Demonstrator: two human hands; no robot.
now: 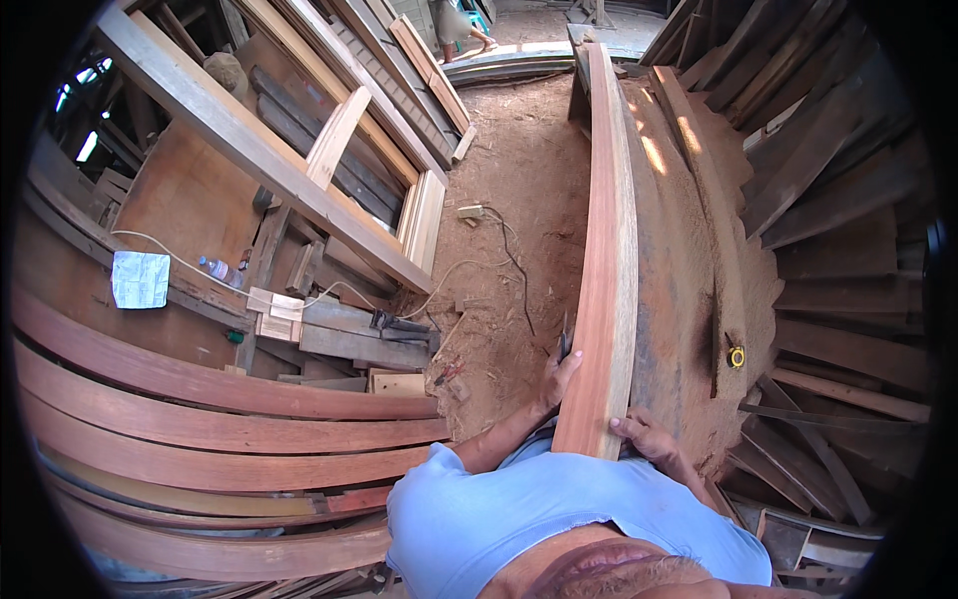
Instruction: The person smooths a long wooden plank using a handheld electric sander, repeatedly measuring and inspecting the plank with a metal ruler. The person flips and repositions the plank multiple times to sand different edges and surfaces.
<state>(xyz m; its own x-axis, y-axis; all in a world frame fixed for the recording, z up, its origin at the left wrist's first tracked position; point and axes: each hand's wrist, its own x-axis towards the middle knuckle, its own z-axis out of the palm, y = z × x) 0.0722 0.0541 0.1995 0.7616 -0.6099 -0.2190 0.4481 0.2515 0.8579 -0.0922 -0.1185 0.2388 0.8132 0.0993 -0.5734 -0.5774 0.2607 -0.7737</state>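
Observation:
A long reddish-brown wooden beam [602, 240] with a paler right face runs from close to my body to the far end of the work area. At its near left edge my left hand [559, 381] has its thumb against the wood. A dark slim tool [566, 337] sticks up from that hand; its kind cannot be made out. My right hand [647, 436] grips the right edge near the close end, thumb on the wood and other fingers partly hidden.
Several reddish planks [220, 424] lie at the left. A wooden frame [269, 145] stands beyond them. A power strip [472, 212] and cords lie on the sawdust-covered floor. A yellow tape measure [735, 356] rests at the right. A person's leg [469, 45] shows far off.

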